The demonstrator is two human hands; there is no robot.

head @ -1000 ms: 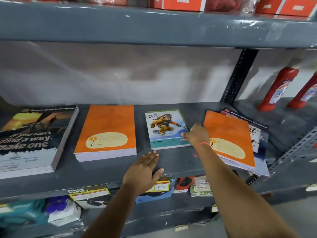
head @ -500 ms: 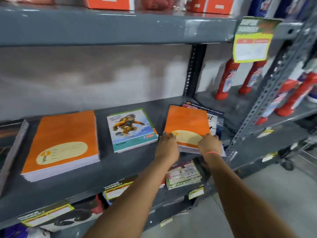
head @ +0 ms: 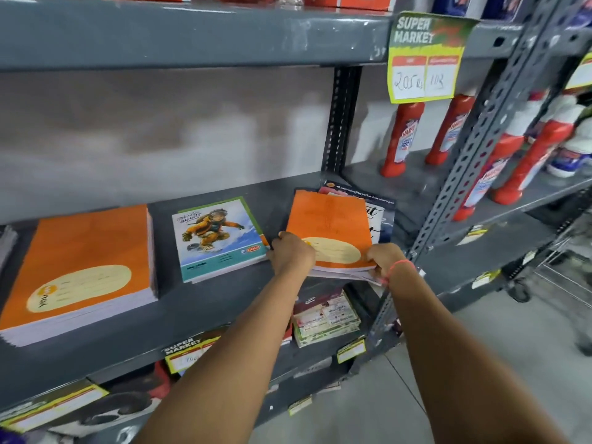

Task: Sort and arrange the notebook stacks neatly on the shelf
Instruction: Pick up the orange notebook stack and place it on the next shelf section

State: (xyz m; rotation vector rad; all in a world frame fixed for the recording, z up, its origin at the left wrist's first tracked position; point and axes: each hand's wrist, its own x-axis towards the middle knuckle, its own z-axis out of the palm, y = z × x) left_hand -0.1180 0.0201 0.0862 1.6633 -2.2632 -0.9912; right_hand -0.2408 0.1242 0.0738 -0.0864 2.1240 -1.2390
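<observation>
The small orange notebook stack [head: 330,232] lies at the right end of the grey shelf [head: 208,302], near its front edge, and both my hands are on it. My left hand [head: 293,253] is clamped on its near left corner, fingers curled over the cover. My right hand [head: 386,256] pinches the near right corner, where the lower books fan out past the shelf's front edge, so this stack is not squared. It sits crooked on a dark lettered notebook [head: 379,216], which shows at the back and right side beneath it and reaches toward the shelf's right upright [head: 477,149].

Just left of my left hand, touching or nearly so, the snowboarder-cover notebook stack [head: 219,238] lies mid-shelf, slightly turned. Further left, the thick orange notebook stack [head: 83,267] sits near the front edge with its pages fairly even. At the far left edge a sliver of another stack [head: 6,248] shows, too little to judge.

As I read it, the sorting is partway: the thick orange pile looks settled, while the pile in my grip is mixed with a different title and uneven. What seems left is separating or matching these orange books with their like, squaring the dark one, and straightening the snowboarder pile.
</observation>
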